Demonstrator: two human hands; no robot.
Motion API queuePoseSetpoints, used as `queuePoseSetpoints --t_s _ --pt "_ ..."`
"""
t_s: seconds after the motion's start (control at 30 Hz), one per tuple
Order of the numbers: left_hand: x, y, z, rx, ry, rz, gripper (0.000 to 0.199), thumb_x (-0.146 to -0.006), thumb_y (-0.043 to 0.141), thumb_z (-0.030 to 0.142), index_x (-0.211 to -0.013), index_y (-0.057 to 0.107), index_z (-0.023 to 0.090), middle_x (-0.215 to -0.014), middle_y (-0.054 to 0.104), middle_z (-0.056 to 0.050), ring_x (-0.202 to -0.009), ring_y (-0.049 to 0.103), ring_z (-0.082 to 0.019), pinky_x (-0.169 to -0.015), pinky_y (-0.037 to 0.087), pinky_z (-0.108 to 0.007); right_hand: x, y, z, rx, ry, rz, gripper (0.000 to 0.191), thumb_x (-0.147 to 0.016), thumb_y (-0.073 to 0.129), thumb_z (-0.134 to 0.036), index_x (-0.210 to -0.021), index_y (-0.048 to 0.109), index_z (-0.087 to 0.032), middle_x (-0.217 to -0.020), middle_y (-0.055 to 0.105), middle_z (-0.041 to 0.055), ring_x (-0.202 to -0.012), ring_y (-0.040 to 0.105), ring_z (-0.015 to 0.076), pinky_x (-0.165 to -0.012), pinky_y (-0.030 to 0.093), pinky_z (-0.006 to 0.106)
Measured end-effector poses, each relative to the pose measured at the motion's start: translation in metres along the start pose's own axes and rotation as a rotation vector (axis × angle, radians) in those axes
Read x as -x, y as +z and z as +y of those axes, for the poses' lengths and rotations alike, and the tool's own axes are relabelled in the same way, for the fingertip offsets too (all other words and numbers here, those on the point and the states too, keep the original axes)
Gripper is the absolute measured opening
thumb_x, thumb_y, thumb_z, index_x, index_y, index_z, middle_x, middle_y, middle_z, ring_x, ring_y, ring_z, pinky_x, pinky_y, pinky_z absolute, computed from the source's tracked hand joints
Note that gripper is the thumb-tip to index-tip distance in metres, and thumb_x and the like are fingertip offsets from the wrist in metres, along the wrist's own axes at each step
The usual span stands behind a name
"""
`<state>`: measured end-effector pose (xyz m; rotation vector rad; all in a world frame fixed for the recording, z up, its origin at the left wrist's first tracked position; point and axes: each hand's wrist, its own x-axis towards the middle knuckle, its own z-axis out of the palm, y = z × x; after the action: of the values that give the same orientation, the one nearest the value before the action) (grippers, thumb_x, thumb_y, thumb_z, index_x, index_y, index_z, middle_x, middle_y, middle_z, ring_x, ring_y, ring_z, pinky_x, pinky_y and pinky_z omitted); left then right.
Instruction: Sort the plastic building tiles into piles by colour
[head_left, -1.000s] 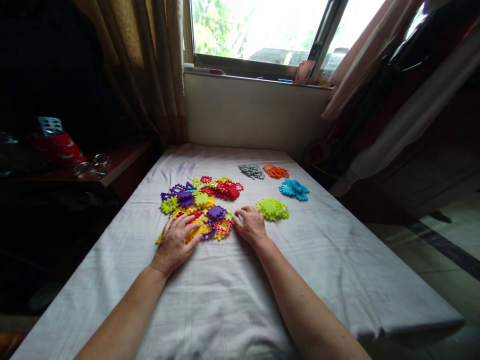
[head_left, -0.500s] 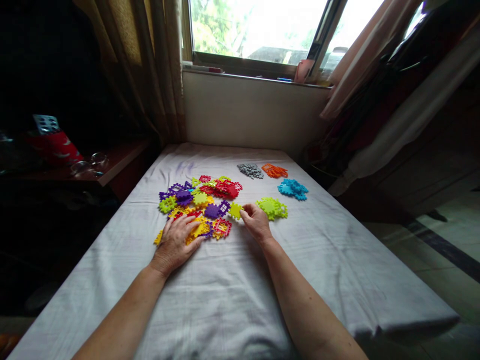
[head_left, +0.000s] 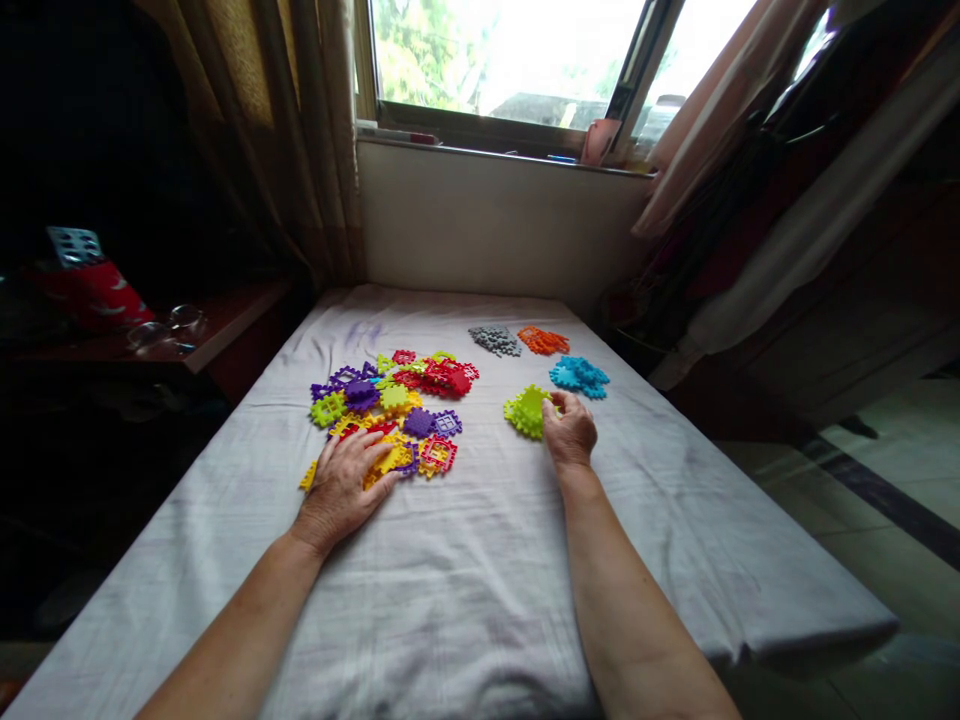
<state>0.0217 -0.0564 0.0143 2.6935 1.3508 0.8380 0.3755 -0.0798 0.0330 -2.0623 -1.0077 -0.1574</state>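
My left hand [head_left: 343,492] lies flat with its fingers spread over yellow building pieces [head_left: 388,458] at the near side of a mixed pile. Purple pieces [head_left: 419,422], red pieces [head_left: 452,378] and lime-green pieces [head_left: 328,408] are in that pile too. My right hand [head_left: 571,428] is at the lime-green pile [head_left: 524,411], with thumb and fingers pinched on a lime-green building piece at its right edge. The hand hides part of that pile, and the held piece blends into it.
Behind my right hand lie a grey pile [head_left: 495,340], an orange pile [head_left: 544,340] and a blue pile [head_left: 580,376]. A pale sheet [head_left: 465,580] covers the table. Glasses [head_left: 169,328] and a red container [head_left: 94,295] stand on the side table at left.
My right hand has moved right from the mixed pile to the lime-green pile, carrying a lime-green piece. My left hand stays on the yellow pieces. The view has shifted slightly.
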Motion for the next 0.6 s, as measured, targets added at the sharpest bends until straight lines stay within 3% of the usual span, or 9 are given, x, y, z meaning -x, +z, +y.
queuePoseSetpoints --t_s 0.13,0.33,0.6 --pt "0.000 0.000 0.000 0.001 0.000 -0.005 0.040 -0.087 0.054 0.050 -0.117 0.067 0.027 -0.128 0.066 -0.009 -0.125 0.054 -0.031 -0.110 0.034 -0.056 0.002 0.003 0.004 0.060 -0.034 0.074 0.035 -0.086 0.046 -0.028 -0.111 0.068 -0.015 -0.112 0.066 0.0152 -0.105 0.056 0.0283 -0.094 0.040 0.039" --pt "0.000 0.000 0.001 0.006 0.004 -0.006 0.040 -0.087 0.054 0.049 -0.118 0.066 0.027 -0.128 0.066 -0.008 -0.125 0.053 -0.031 -0.110 0.033 -0.056 0.014 0.003 -0.015 0.064 -0.169 0.006 0.033 -0.089 0.046 -0.024 -0.109 0.070 -0.018 -0.116 0.064 0.0131 -0.107 0.054 0.0271 -0.095 0.040 0.039" --pt "-0.002 -0.002 -0.002 0.015 0.035 0.034 0.035 -0.089 0.053 0.050 -0.105 0.071 0.026 -0.129 0.065 -0.009 -0.125 0.053 -0.031 -0.108 0.036 -0.055 0.046 0.041 -0.095 -0.051 -0.535 -0.387 0.024 -0.090 0.053 -0.025 -0.106 0.071 -0.023 -0.113 0.069 0.0068 -0.108 0.056 0.0230 -0.098 0.041 0.037"
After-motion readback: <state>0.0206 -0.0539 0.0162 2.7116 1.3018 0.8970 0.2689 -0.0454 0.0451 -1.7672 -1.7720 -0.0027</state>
